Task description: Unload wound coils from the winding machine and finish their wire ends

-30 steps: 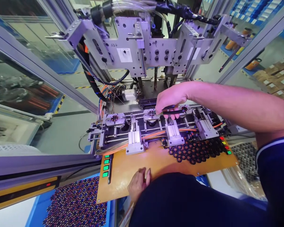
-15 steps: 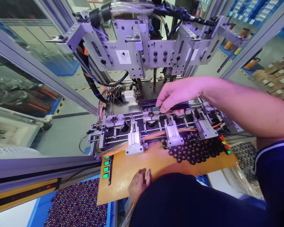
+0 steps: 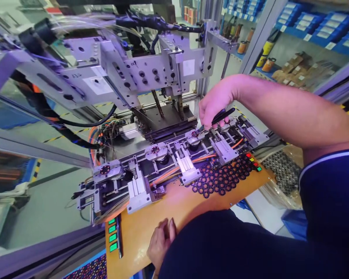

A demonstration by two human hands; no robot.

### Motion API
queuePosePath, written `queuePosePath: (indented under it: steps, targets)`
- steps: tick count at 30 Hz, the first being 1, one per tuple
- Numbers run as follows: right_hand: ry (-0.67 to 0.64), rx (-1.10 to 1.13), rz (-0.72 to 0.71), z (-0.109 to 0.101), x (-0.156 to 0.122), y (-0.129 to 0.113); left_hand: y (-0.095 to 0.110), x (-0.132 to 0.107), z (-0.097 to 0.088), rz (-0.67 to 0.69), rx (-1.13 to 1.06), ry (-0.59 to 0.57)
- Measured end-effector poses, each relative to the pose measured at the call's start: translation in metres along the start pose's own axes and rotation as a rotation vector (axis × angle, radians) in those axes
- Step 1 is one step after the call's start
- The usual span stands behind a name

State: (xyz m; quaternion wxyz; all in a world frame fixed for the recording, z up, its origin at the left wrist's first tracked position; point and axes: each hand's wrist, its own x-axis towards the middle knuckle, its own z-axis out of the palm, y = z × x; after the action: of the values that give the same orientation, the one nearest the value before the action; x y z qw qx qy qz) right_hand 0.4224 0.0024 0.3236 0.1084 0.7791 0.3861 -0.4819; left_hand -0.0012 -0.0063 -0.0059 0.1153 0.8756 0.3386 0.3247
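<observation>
In the head view, a black-handled tool (image 3: 228,112) is grasped in the fingers of the right hand (image 3: 216,105). Its tip is pointed down and left of them, at a metal holder (image 3: 200,138) in which a small dark ring (image 3: 195,134) is seated; whether the ring is touched cannot be told. Farther left of these fingers, a second ring (image 3: 155,150) is held in a similar holder (image 3: 151,156). Below them, many loose rings (image 3: 221,178) are spread on the orange desk (image 3: 168,207). The left hand's (image 3: 159,243) fingers are released and loosely curled; green buttons (image 3: 113,237) are seen well to their left.
</observation>
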Motion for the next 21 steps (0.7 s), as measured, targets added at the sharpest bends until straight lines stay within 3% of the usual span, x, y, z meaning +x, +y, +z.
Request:
queuePosePath:
  steps: [11,21]
  targets:
    - [0.001,0.141,0.000,0.001,0.012,-0.001,0.000,-0.001,0.001,-0.058,0.002,-0.010]
    - [-0.049,0.027,-0.006,0.000,0.021,0.002,-0.005,-0.007,0.004,-0.100,-0.032,-0.031]
